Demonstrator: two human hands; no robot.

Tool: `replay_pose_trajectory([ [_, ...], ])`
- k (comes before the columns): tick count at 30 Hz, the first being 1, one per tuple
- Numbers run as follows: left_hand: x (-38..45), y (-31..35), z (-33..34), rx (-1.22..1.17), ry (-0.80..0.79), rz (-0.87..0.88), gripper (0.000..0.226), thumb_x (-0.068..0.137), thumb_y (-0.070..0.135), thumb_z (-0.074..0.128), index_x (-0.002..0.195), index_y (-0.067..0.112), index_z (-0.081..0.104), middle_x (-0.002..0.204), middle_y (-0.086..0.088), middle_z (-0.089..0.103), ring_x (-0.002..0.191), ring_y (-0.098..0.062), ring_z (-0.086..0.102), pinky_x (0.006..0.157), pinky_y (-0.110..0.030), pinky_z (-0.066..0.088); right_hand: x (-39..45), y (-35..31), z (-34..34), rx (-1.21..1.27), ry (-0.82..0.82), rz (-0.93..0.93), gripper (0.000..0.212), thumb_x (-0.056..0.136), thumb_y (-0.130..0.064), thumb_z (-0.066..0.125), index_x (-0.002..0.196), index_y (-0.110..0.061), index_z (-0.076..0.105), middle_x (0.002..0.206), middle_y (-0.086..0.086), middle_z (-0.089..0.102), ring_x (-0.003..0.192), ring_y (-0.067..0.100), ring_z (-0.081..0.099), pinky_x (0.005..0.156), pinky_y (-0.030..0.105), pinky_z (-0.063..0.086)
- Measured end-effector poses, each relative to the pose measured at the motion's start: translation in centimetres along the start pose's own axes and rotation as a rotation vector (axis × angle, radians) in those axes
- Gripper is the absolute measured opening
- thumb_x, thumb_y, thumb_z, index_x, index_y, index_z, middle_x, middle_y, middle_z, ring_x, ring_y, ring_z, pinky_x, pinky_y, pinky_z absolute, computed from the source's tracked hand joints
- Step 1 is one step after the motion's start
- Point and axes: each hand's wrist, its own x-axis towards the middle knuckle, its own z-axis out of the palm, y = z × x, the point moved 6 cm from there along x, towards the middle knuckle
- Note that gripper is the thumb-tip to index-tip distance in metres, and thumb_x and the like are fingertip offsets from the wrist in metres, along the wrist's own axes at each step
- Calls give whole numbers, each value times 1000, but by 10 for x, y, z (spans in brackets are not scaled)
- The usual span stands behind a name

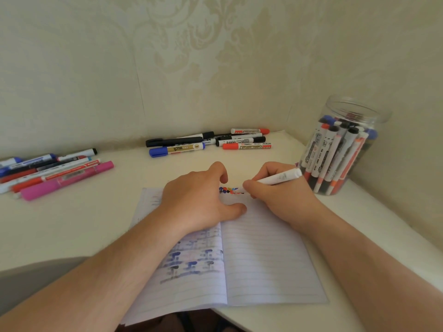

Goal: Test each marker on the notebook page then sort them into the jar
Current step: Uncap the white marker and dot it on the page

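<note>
Marker (pixel 278 178) pinched in our right hand (pixel 275 195), tip on far notebook (pixel 263 255) page; left hand (pixel 199 200) spread flat. Lifting it risks page shift, smear.

Marker (pixel 275 179) tip hidden behind right hand (pixel 273 197). Notebook (pixel 263 259) top covered by left hand (pixel 199 202). Labels on marker pile (pixel 48 171) too blurred to read.

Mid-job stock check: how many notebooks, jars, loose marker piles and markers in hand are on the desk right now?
Notebook: 1
Jar: 1
Loose marker piles: 2, left pile and back pile
Marker held in right hand: 1
Total: 5
</note>
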Motion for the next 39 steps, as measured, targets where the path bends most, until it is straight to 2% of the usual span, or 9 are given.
replay_pose_trajectory([
  [3,0,-1,1,4,3,-2,62,68,85,61,107,42,39,84,14,59,89,-18,59,65,-33,41,4,5,-6,30,74,18,23,77,-15,77,71,-9,56,63,-1,58,58,11,49,55,34,40],
  [9,-2,2,-2,1,8,-4,61,68,84,61,104,41,39,81,14,59,84,-15,58,62,-31,40,-2,0,0,-7,-8,-47,21,80,-24,84,71,-14,68,74,-1,74,62,7,59,54,27,46],
  [13,-8,3,-4,2,43,-17,60,72,80,64,101,35,38,79,12,57,77,-12,57,61,-32,42,2,4,-5,-15,66,-27,22,79,-15,77,71,-11,57,65,-3,60,59,9,50,53,31,41],
  [16,-12,-1,-4,-104,65,2,46,86,63,64,105,32,36,86,11,58,77,-7,57,65,-31,48,0,3,-10,175,36,-38,21,84,-12,81,77,-14,61,63,-2,59,57,13,49,49,26,39],
  [19,-11,-9,-4,-426,49,56,15,103,32,53,114,31,42,108,15,57,102,2,57,78,-11,43,-3,-3,-13,449,-75,-18,13,85,-14,83,83,-22,72,67,3,61,59,17,49,52,26,39],
  [21,-9,-14,-7,-500,65,77,16,107,22,47,120,32,47,115,19,52,108,10,53,80,-1,38,-2,-1,-15,587,-149,49,3,89,-20,77,87,-21,79,76,8,68,69,20,54,62,29,44],
  [25,-7,-14,-7,-515,92,109,22,107,18,50,120,35,56,103,12,59,95,9,56,79,-8,38,0,6,-16,716,-244,128,43,99,-22,41,95,-13,83,84,18,73,79,25,54,72,32,48],
  [34,-6,-8,-6,-437,96,180,27,102,19,61,113,43,56,108,21,54,102,6,52,82,-7,37,1,1,-11,598,-230,83,8,84,-21,51,90,-16,54,87,26,73,65,25,50,62,34,44],
  [39,-4,-10,-5,-427,129,183,22,102,21,61,117,37,64,103,17,54,97,2,52,80,-11,36,1,3,-11,441,-169,8,13,95,-7,72,87,-17,75,81,15,76,64,22,52,60,30,44],
])
